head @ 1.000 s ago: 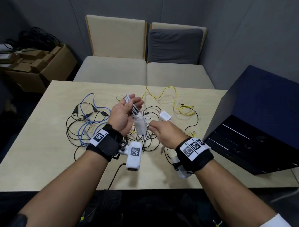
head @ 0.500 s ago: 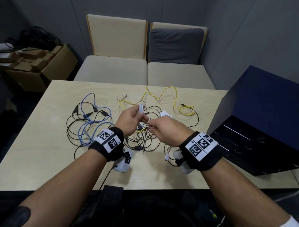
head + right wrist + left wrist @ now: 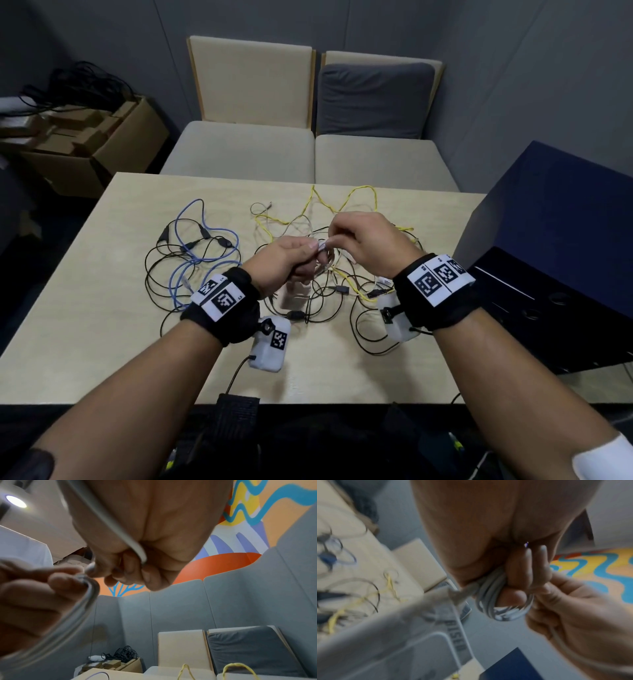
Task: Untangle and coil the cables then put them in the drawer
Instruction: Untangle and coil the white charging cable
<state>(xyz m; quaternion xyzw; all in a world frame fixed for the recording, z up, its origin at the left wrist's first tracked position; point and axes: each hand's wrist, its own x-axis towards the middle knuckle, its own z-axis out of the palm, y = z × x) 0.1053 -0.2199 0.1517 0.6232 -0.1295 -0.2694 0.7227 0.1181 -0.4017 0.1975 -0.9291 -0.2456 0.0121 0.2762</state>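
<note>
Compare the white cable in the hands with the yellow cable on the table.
The white cable is wound into a small tight coil; the yellow cable sprawls in loose bends. The white cable is held up, gripped by the left hand and pinched by the right hand; the yellow cable lies untouched on the table, crossing black cables. Both are thin and flexible.
</note>
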